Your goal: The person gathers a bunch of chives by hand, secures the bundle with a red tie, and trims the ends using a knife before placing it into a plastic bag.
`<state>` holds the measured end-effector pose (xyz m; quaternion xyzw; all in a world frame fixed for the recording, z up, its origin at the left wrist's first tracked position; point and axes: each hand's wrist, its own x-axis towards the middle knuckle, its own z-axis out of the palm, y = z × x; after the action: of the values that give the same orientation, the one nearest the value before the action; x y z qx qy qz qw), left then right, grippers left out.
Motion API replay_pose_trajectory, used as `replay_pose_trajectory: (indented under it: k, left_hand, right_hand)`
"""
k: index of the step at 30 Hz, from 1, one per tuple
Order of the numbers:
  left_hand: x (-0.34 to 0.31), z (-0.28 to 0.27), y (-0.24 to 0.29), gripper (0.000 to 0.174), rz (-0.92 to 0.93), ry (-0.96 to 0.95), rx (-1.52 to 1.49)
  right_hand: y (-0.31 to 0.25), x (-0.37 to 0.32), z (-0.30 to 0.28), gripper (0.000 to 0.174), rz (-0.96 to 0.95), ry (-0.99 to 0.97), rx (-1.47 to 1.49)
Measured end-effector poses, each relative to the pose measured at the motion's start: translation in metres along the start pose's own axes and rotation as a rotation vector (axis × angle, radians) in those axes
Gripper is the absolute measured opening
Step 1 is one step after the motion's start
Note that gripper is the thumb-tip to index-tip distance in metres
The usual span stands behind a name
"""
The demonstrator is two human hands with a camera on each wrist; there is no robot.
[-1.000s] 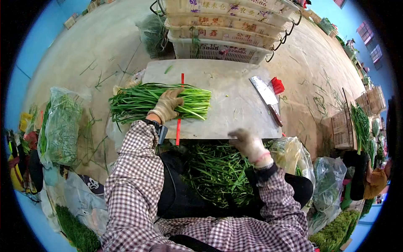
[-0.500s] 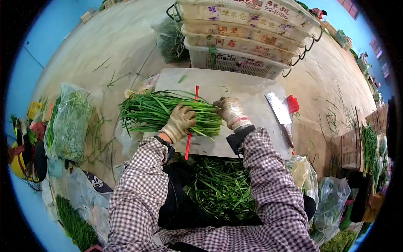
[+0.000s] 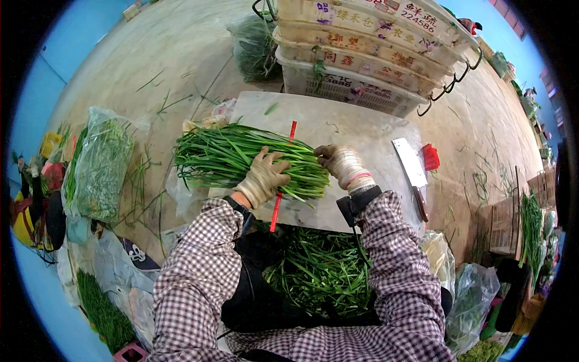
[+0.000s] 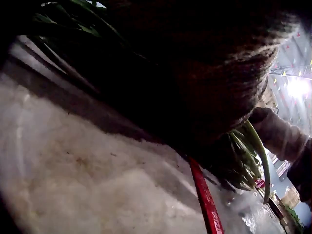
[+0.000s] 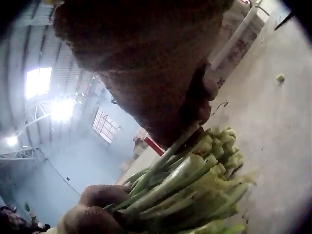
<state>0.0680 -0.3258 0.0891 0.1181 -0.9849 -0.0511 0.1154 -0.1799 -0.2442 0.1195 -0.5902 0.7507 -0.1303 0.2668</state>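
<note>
A bunch of garlic chives (image 3: 223, 154) lies across the left part of a pale board (image 3: 362, 136), cut ends toward the right. My gloved left hand (image 3: 265, 176) holds the bunch from the near side, fingers bent over its top. Under the bunch runs a red strip (image 3: 275, 212), sticking out front and back. At the cut ends is my gloved right hand (image 3: 342, 165). In the right wrist view its fingertips (image 5: 202, 114) pinch a thin stalk (image 5: 170, 152) above the pale stems (image 5: 195, 190). The left wrist view is mostly dark glove and leaf.
A cleaver (image 3: 411, 166) lies at the board's right, beside red strips (image 3: 430, 157). Stacked white crates (image 3: 356, 72) stand behind the board. Loose green trimmings (image 3: 319, 271) fill the space before my lap. A bagged bundle of greens (image 3: 105, 169) stands left.
My right hand has come up from over the trimmings to the cut ends of the bunch. My left hand stays on the bunch. The head view has shifted.
</note>
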Motion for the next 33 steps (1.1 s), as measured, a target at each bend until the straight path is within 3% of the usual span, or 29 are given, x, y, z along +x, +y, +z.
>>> replay_pose_trajectory:
  k: [7, 12, 15, 18, 21, 24, 28, 31, 33]
  left_hand:
    - [-0.001, -0.003, 0.002, 0.023, 0.030, -0.010, 0.039]
    - [-0.002, 0.002, -0.004, 0.027, 0.090, 0.041, 0.034]
    - [-0.002, -0.006, 0.002, 0.041, -0.012, -0.094, 0.097]
    - [0.003, -0.007, 0.005, 0.059, -0.087, -0.050, 0.226]
    - [0.012, -0.022, 0.011, 0.080, -0.104, -0.236, 0.281]
    - [0.012, -0.017, 0.008, 0.086, -0.099, -0.257, 0.236]
    - [0.011, -0.012, 0.006, 0.091, -0.083, -0.214, 0.223]
    - [0.012, -0.015, 0.007, 0.092, -0.081, -0.203, 0.252]
    - [0.012, -0.019, 0.010, 0.094, -0.097, -0.222, 0.219]
  right_hand:
    - [-0.013, 0.008, -0.010, 0.035, -0.060, -0.125, -0.184]
    - [-0.018, 0.023, -0.015, 0.039, 0.086, -0.295, -0.059]
    - [-0.016, 0.033, -0.010, 0.047, 0.089, -0.285, -0.106]
    - [-0.005, 0.029, -0.005, 0.047, 0.060, -0.293, 0.111]
    - [-0.006, 0.024, -0.010, 0.038, 0.019, -0.337, 0.167]
    - [-0.002, 0.032, -0.004, 0.031, 0.123, -0.268, 0.113]
    - [-0.015, 0.028, 0.003, 0.026, -0.025, -0.086, -0.301]
    - [-0.017, 0.040, 0.017, 0.023, -0.088, -0.052, -0.519]
    - [-0.007, 0.035, 0.012, 0.021, -0.028, 0.087, -0.353]
